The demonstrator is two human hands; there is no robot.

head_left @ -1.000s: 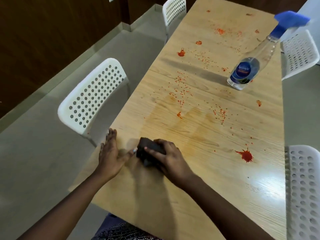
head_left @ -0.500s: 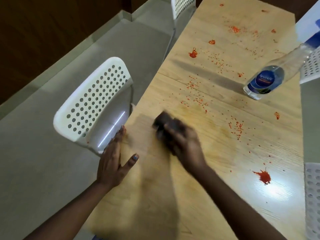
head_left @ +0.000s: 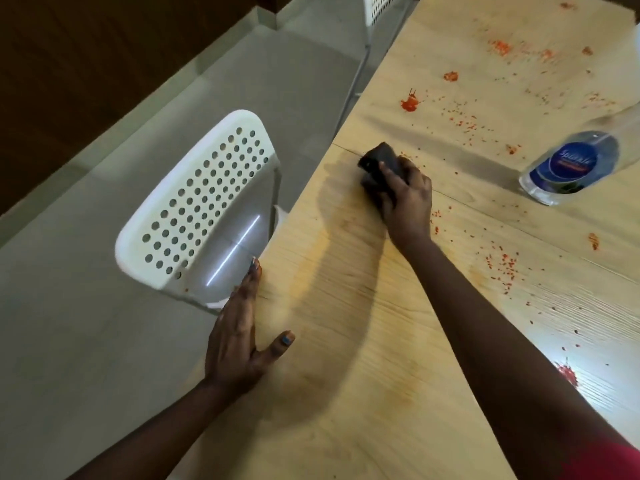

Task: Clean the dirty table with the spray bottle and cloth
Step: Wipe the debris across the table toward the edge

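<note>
My right hand (head_left: 407, 199) presses a dark bunched cloth (head_left: 379, 162) flat on the light wooden table (head_left: 363, 341), near its left edge. Red splatters (head_left: 411, 102) and fine red specks spread over the far and right parts of the tabletop. A clear spray bottle (head_left: 568, 168) with a blue label stands at the right, its top cut off by the frame. My left hand (head_left: 239, 337) lies flat with fingers spread along the table's left edge, holding nothing.
A white perforated chair (head_left: 197, 209) stands close against the table's left edge beside my left hand. Another white chair (head_left: 384, 5) shows at the top. A red blot (head_left: 566, 372) marks the table at the lower right. Grey floor lies to the left.
My right hand has pushed the cloth away from me along the left side of the table. The left hand stayed on the table edge while the view shifted forward.
</note>
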